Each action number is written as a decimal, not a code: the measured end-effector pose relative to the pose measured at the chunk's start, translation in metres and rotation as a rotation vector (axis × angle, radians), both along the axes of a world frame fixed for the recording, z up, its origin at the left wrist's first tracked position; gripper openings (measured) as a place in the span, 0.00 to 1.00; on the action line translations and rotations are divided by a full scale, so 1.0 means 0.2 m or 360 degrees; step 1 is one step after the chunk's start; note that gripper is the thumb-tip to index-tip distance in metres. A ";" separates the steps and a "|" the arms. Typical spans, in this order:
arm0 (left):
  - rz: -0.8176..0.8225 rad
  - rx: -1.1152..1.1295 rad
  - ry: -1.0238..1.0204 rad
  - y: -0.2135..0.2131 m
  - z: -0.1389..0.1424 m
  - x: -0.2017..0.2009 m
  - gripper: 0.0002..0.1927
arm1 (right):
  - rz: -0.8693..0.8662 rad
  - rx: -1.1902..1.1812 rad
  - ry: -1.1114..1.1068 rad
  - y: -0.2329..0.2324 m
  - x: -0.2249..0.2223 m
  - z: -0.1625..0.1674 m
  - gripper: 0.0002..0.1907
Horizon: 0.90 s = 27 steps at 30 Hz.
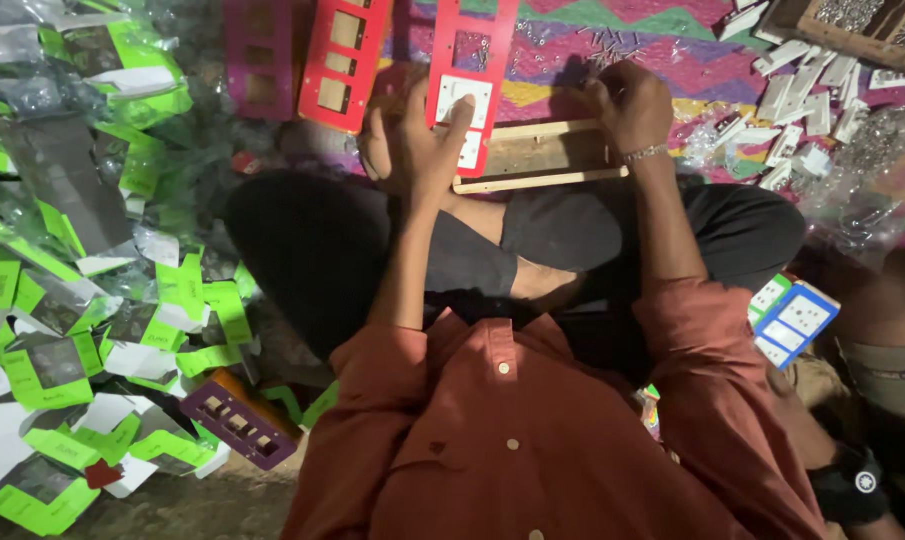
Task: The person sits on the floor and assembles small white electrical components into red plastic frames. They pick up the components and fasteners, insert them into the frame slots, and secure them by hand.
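The person sits cross-legged on a patterned mat [612,50] of pink, green and yellow, and the wooden frame [537,155] lying across the mat just past the knees is the fixed point here. To the left of the frame, well apart, a wide heap of green and clear plastic packets [82,300] covers the floor, most with a bright green card strip and a grey window. Beyond the frame to the right lies a scatter of small white switch pieces [797,90], with a wooden tray [852,25] of small metal bits behind them. Beyond the frame to the left, two more plates rest on the mat, one red plate [342,60] and one pink plate [257,55], each with square cut-outs. Near the person's side, well short of the frame, a purple plate [234,420] sits at the edge of the packets. To the right of the frame, past the knee, a blue and white card of switches [797,320] lies by another person's arm.

The long red plate [469,80] lies over the frame's left end, its long axis running away from the person, a white switch set in its near part. The left hand [417,145] lies flat on that near end, fingers spread, thumb on the white switch, pressing rather than gripping. The right hand [632,105] is curled tight at the frame's far right corner; what it pinches, I cannot tell.
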<state>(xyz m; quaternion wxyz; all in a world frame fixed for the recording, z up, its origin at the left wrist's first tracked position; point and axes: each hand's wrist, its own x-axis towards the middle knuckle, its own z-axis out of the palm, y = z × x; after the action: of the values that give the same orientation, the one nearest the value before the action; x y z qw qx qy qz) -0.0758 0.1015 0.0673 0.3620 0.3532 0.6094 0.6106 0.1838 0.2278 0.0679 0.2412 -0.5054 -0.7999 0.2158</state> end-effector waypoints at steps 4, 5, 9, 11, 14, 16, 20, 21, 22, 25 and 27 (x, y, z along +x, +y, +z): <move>0.0042 -0.0151 0.0141 0.00 -0.02 0.03 0.21 | 0.0100 0.0121 -0.0058 0.12 0.01 0.01 0.09; 0.0064 -0.0168 0.0219 0.00 -0.03 0.03 0.21 | 0.0108 0.0113 -0.0075 0.15 0.00 0.00 0.09; 0.0048 -0.0251 0.0259 0.02 -0.01 0.04 0.20 | 0.0148 0.0137 0.0001 0.22 -0.04 0.00 0.12; 0.0021 -0.0279 0.0348 0.02 0.01 0.04 0.20 | -0.0082 -0.0078 0.0143 0.25 -0.03 0.00 0.09; -0.0009 -0.0269 0.0378 0.01 0.04 0.05 0.21 | -0.0096 -0.0084 0.0246 0.27 -0.01 0.01 0.08; -0.0043 -0.0286 0.0394 0.03 0.05 0.07 0.21 | 0.0034 0.0095 0.0154 0.28 -0.01 0.02 0.10; -0.0129 -0.0407 0.0469 0.03 0.10 0.08 0.21 | 0.0136 0.0254 0.0020 0.21 -0.09 0.01 0.11; -0.0144 -0.0409 0.0481 0.03 0.11 0.09 0.21 | 0.0109 0.0235 0.0058 0.20 -0.10 0.01 0.10; -0.0156 -0.0422 0.0435 0.03 0.12 0.09 0.21 | 0.0080 0.0212 0.0027 0.20 -0.11 0.01 0.09; -0.0182 -0.0448 0.0404 0.02 0.14 0.09 0.21 | 0.0023 0.0197 -0.0026 0.19 -0.13 0.01 0.05; -0.0207 -0.0457 0.0519 0.02 0.14 0.08 0.22 | 0.0003 0.0245 -0.0015 0.20 -0.13 0.01 0.02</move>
<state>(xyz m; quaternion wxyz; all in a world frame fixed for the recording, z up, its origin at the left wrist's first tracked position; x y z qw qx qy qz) -0.0603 0.1048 0.0956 0.3438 0.4306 0.7165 0.4277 0.1579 0.2675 0.0704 0.2754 -0.4855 -0.8158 0.1514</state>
